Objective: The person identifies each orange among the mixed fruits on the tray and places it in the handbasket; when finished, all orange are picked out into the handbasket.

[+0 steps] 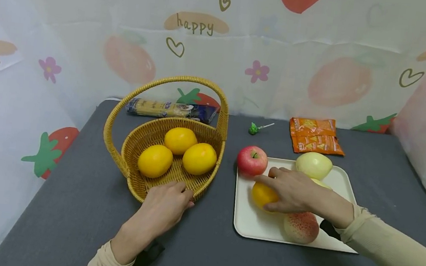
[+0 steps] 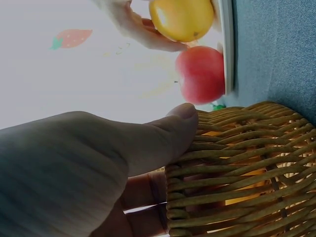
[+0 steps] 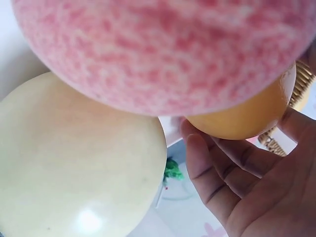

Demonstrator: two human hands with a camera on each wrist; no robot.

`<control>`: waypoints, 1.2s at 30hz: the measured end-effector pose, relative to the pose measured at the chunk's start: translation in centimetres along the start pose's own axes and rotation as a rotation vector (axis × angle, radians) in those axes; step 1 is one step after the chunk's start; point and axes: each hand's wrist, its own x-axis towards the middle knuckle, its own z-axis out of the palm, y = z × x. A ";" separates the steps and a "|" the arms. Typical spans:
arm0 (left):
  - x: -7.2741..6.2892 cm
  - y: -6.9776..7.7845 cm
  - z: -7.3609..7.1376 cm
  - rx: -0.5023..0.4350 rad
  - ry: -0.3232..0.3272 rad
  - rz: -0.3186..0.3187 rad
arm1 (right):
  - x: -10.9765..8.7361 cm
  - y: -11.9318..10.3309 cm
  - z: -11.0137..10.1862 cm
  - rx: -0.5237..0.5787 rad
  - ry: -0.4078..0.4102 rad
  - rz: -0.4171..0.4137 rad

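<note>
My left hand point(image 1: 167, 204) grips the near rim of a wicker basket point(image 1: 126, 151), thumb outside and fingers over the inside. Three smooth yellow-orange fruits, one of them at the front left point(image 1: 155, 161), lie in the basket. On the right, my right hand point(image 1: 295, 190) holds a similar yellow-orange fruit point(image 1: 264, 195) over a white tray point(image 1: 243, 226), its fingers and thumb around the sides. A red apple point(image 1: 252, 160) touches that hand's fingertips at the tray's left corner. Below the hand sits a speckled peach point(image 1: 301, 227); in the right wrist view the peach point(image 3: 163, 54) partly covers the held fruit.
A pale green-yellow fruit point(image 1: 313, 165) sits at the tray's back, another partly hidden behind the right wrist. Behind the basket lies a long noodle-like packet point(image 1: 160, 108). A green lollipop point(image 1: 253, 129) and an orange snack bag point(image 1: 315, 136) lie at the back, before a printed curtain.
</note>
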 end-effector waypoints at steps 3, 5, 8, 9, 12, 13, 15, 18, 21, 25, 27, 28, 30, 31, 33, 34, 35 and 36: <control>0.0 0.0 0.0 -0.001 0.002 0.001 | 0.0 -0.1 0.0 0.017 -0.002 0.000; 0.0 0.0 0.1 0.000 0.007 0.004 | 0.0 -0.2 -0.1 0.027 -0.002 0.002; 0.0 0.0 0.1 0.002 0.011 0.008 | 0.2 -0.5 -0.5 0.049 0.025 -0.004; 0.0 0.0 0.1 0.002 0.012 0.009 | 0.3 -0.6 -0.7 0.051 0.045 -0.008; 0.0 0.0 0.1 0.001 0.009 0.006 | 0.6 -1.0 -1.6 0.066 0.117 -0.015; 0.0 0.0 0.0 0.000 0.008 0.005 | 0.8 -1.1 -1.9 0.071 0.143 -0.017; 0.0 0.0 0.0 -0.002 0.004 0.002 | 1.3 -1.5 -2.6 0.092 0.188 -0.018; 0.0 0.0 0.0 -0.003 0.004 0.001 | 2.2 -2.2 -3.8 0.142 0.250 -0.025; -0.1 0.0 -0.1 -0.003 0.002 0.001 | 3.4 -3.0 -4.8 0.187 0.313 -0.040; -0.1 -0.1 -0.1 -0.001 -0.008 0.002 | 5.2 -4.3 -5.8 0.240 0.367 -0.041; -0.1 -0.1 -0.1 0.003 -0.012 0.004 | 6.1 -4.9 -6.0 0.264 0.381 -0.037; -0.1 -0.1 -0.1 0.004 -0.013 0.005 | 6.6 -5.2 -6.1 0.276 0.384 -0.035; -0.1 -0.1 -0.1 0.006 -0.012 0.008 | 7.4 -5.7 -6.3 0.291 0.387 -0.041; -0.1 -0.1 -0.1 0.008 -0.012 0.010 | 7.7 -6.0 -6.4 0.297 0.386 -0.047; -0.1 -0.1 -0.1 0.010 -0.015 0.011 | 8.5 -6.5 -6.5 0.308 0.381 -0.068; 0.0 -0.1 -0.1 0.013 -0.017 0.012 | 8.9 -6.8 -6.5 0.314 0.377 -0.081; 0.0 -0.1 -0.1 0.016 -0.019 0.013 | 9.2 -7.0 -6.5 0.323 0.373 -0.093; 0.0 -0.1 -0.1 0.018 -0.022 0.013 | 9.5 -7.3 -6.5 0.332 0.370 -0.105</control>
